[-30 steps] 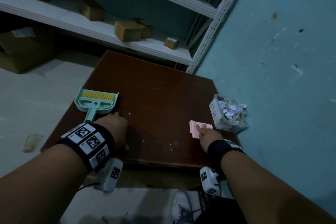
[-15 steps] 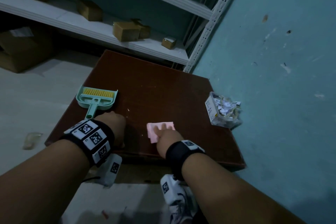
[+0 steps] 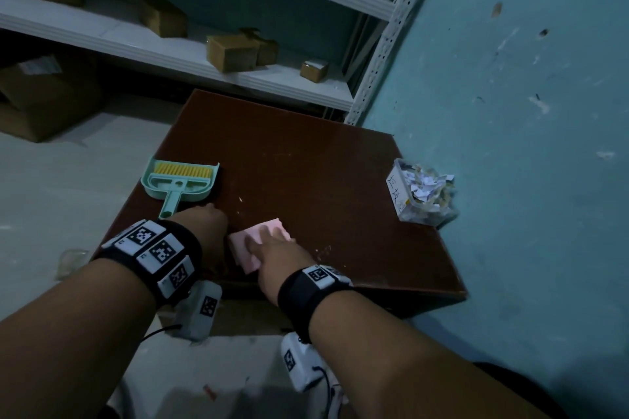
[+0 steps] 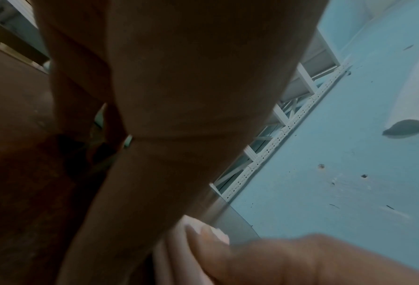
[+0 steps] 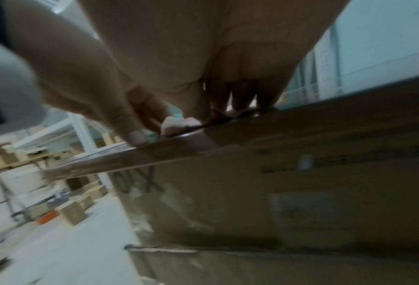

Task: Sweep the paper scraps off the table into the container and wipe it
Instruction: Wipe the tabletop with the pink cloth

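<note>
A pink cloth (image 3: 243,253) lies on the dark brown table (image 3: 306,153) near its front edge. My right hand (image 3: 274,248) presses flat on the cloth with straight fingers; the right wrist view shows the fingertips (image 5: 237,104) pushing the cloth (image 5: 177,123) down. My left hand (image 3: 204,224) rests on the table just left of the cloth and holds nothing. Its knuckles sit by the handle of a mint dustpan (image 3: 180,180) with a yellow brush in it. A clear container (image 3: 422,194) heaped with paper scraps stands at the table's right edge. A tiny white scrap (image 3: 241,199) lies near the dustpan.
A blue wall (image 3: 510,146) runs close along the table's right side. White shelves (image 3: 238,78) with small cardboard boxes stand behind the table. A large cardboard box (image 5: 276,192) sits under the tabletop. Faint white smears (image 3: 323,250) mark the table right of my right hand.
My right hand has slid the pink cloth leftward along the front edge, from beside the container to right next to my left hand. The left hand has stayed put.
</note>
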A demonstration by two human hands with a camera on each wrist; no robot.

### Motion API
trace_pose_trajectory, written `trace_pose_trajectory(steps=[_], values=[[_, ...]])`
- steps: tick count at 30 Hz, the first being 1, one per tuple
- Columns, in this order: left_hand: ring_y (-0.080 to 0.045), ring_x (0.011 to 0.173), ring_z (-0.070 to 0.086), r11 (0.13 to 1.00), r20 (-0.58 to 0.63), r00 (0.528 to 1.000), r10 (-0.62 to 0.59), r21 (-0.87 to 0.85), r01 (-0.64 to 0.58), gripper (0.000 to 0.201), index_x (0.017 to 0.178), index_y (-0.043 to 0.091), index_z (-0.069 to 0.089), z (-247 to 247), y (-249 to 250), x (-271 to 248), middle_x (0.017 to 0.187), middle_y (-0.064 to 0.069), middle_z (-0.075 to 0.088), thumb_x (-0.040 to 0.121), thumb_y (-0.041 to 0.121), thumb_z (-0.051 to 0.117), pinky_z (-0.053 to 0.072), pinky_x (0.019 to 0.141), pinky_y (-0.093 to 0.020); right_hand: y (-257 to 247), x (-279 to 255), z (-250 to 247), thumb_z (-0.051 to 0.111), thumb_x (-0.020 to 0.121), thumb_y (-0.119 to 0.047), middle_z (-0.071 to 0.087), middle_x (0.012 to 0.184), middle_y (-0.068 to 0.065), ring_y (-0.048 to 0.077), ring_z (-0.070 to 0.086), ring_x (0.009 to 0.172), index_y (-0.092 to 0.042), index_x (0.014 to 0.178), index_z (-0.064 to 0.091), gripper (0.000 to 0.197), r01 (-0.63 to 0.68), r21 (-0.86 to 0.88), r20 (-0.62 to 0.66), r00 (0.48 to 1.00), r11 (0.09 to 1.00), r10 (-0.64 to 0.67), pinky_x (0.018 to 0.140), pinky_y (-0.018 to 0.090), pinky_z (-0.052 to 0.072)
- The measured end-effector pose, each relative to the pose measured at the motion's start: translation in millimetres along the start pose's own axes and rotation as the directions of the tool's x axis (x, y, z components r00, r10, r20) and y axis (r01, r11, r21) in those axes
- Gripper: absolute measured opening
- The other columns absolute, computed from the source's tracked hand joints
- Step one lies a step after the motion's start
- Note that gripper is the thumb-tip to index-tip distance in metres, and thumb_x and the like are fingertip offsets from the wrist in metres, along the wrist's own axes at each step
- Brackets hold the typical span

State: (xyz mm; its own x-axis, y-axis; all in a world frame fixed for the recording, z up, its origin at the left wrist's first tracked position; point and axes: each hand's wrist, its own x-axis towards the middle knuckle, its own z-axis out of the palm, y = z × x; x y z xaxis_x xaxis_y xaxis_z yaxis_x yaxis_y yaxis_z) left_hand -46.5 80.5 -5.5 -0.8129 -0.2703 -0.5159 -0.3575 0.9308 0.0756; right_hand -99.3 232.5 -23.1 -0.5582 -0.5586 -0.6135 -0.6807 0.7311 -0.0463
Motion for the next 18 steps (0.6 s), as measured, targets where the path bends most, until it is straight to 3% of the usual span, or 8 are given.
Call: trace_pose_trajectory(steps=[2,7,10,15,18], values=[[-0.020,0.114,0.061,1.000,0.002,1.000,-0.013,0.018,0.013,0.072,0.130,0.020,0.060,0.1,1.2,0.5,0.131,-0.003,0.058,0.071,0.053,0.087,0.055,0.098,-0.035,20.6,-1.0,5.4,0.065,0.093,-0.011,-0.007,0.171,0.002,0.044,0.001,0.154,-0.037,0.163,0.005,0.096,0.001,-0.015,0.004,1.000,1.000,-0.001,0.120,0.059,0.023],[-0.021,0.117,0.062,0.997,-0.032,0.999,-0.033,0.063,0.035,0.082,0.131,0.020,0.060,0.8,6.1,0.3,0.133,-0.003,0.059,0.063,0.056,0.090,0.056,0.098,-0.035,83.7,-20.3,14.1,0.059,0.097,-0.004,-0.019,0.171,0.002,0.033,-0.013,0.157,-0.035,0.164,-0.002,0.095,-0.106,0.017,0.059,0.993,0.994,0.105,0.126,0.046,0.007],[-0.022,0.118,0.061,0.998,-0.014,0.999,-0.040,0.045,0.040,0.082,0.132,0.019,0.059,-1.9,6.5,-0.6,0.134,-0.004,0.057,0.065,0.054,0.090,0.056,0.098,-0.036,117.7,-37.2,25.5,0.055,0.096,-0.002,-0.012,0.172,0.003,0.029,-0.007,0.159,-0.035,0.164,0.005,0.091,-0.155,0.058,-0.044,0.986,0.986,0.158,0.127,0.040,0.012],[-0.025,0.122,0.059,0.998,0.010,0.998,-0.065,0.005,0.065,0.088,0.139,0.017,0.054,-4.4,9.1,-2.6,0.140,-0.007,0.053,0.067,0.054,0.090,0.054,0.102,-0.040,157.6,-66.7,29.5,0.052,0.099,-0.005,-0.009,0.172,0.004,0.027,0.002,0.159,-0.032,0.164,0.002,0.087,-0.293,0.059,-0.053,0.954,0.954,0.296,0.124,0.035,0.022],[-0.022,0.116,0.061,0.998,0.000,0.998,-0.067,-0.021,0.067,0.082,0.135,0.019,0.057,-5.1,11.3,-3.5,0.133,-0.004,0.057,0.069,0.054,0.088,0.055,0.100,-0.038,171.5,-77.0,34.6,0.051,0.099,-0.005,-0.007,0.172,0.005,0.028,0.006,0.158,-0.031,0.164,0.001,0.086,-0.369,0.058,-0.030,0.928,0.928,0.371,0.123,0.037,0.024]])
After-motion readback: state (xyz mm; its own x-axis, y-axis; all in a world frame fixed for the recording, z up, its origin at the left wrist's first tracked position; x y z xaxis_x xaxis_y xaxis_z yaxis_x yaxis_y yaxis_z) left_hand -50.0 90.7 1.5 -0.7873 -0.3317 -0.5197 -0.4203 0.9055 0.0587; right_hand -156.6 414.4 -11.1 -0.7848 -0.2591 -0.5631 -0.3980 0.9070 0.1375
